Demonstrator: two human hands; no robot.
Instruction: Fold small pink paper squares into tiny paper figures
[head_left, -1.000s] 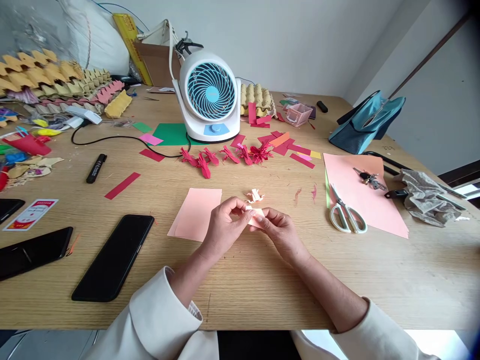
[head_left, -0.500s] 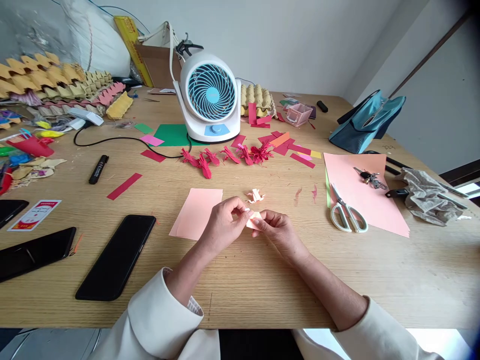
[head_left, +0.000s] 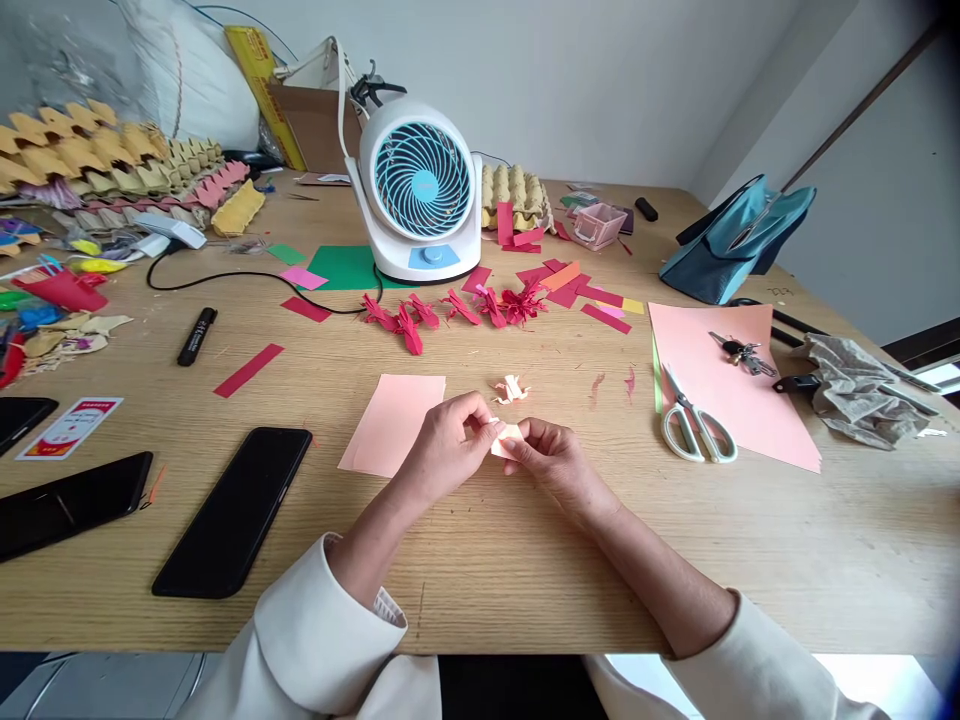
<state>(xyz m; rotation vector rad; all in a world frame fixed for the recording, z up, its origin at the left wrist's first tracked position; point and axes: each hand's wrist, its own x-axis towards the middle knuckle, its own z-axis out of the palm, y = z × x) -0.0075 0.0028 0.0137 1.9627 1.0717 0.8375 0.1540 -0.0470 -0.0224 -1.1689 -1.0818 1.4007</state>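
Observation:
A small pale pink piece of paper [head_left: 507,442] is pinched between both hands, just above the table. My left hand [head_left: 455,437] is closed, its thumb and forefinger on the paper's left edge. From the right, my right hand [head_left: 556,458] grips the same piece with the thumb on top; its other fingers are partly hidden. Right behind the hands lies a small pale crumpled or cut paper shape [head_left: 511,389]. Flat sheets of pink paper [head_left: 386,420] rest beside my left hand, partly covered by it. White-handled scissors [head_left: 694,425] lie to the right.
Red paper cut-outs [head_left: 457,308] and coloured scraps lie in front of a white fan [head_left: 427,190]. Left are a dark phone [head_left: 232,510] and a black marker [head_left: 197,336]. Right are larger pink sheets [head_left: 780,430] with keys [head_left: 742,355] on them, and a blue bag [head_left: 735,245].
Both hands stay nearly in place, still gripping the small paper piece. The view has shifted very slightly; nothing else has visibly moved.

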